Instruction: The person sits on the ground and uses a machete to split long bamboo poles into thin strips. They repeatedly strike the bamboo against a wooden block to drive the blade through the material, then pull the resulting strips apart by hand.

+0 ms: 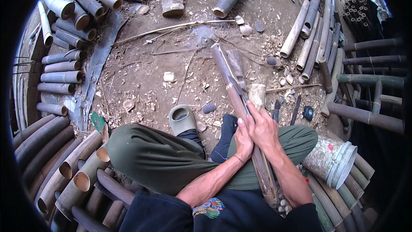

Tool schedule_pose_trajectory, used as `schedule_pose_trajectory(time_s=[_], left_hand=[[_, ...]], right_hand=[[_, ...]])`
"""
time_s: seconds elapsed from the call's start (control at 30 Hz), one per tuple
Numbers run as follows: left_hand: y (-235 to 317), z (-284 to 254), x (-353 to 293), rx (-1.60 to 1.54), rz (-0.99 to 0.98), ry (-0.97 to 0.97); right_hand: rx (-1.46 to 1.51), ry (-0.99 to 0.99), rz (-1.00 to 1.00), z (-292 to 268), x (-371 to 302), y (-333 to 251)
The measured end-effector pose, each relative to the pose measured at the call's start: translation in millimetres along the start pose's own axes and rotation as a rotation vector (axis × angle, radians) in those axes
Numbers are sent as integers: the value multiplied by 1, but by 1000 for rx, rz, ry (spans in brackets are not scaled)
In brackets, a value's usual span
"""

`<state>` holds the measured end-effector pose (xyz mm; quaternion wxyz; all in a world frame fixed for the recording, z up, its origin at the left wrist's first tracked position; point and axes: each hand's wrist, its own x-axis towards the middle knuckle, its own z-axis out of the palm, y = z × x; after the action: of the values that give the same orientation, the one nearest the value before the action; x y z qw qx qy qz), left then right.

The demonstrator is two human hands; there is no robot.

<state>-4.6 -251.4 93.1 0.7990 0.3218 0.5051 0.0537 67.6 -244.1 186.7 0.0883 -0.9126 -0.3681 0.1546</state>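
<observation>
A long brown bamboo pole [235,96] slants across my lap, its near end by my waist and its far end over the dirt floor. A dark, narrow split or groove runs along its upper part. My left hand [243,141] is closed around the pole from the left, thumb pointing up. Just beside it, my right hand [264,129] is closed on the pole's right side, its fingers reaching over the dark groove. Whether a small tool sits under those fingers is hidden. Right of the pole stands a pale wooden block [257,95].
Two dark-handled tools, one a blade [296,109], lie beyond my right knee near a small black object [307,113]. A stained white bucket [332,161] is at my right. Stacked bamboo sections [62,76] line the left; bamboo poles [296,28] lie far right. Wood chips litter the ground.
</observation>
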Motion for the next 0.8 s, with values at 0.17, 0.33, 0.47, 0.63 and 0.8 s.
schedule_pose_trajectory(time_s=[0.17,0.33,0.47,0.63,0.8], left_hand=[[-22,4,5,88,94,83],[1,4,-5,103,26,81],[-12,3,4,50,-18,79],[-10,10,-4,-12,-6,61],[16,-1,-12,-208,-160,-31]], right_hand=[[-54,-4,26,25,36,-6],[-53,13,43,52,92,-17],[1,-1,70,61,135,-24],[132,-53,143,41,161,-11],[471,43,5,-36,77,3]])
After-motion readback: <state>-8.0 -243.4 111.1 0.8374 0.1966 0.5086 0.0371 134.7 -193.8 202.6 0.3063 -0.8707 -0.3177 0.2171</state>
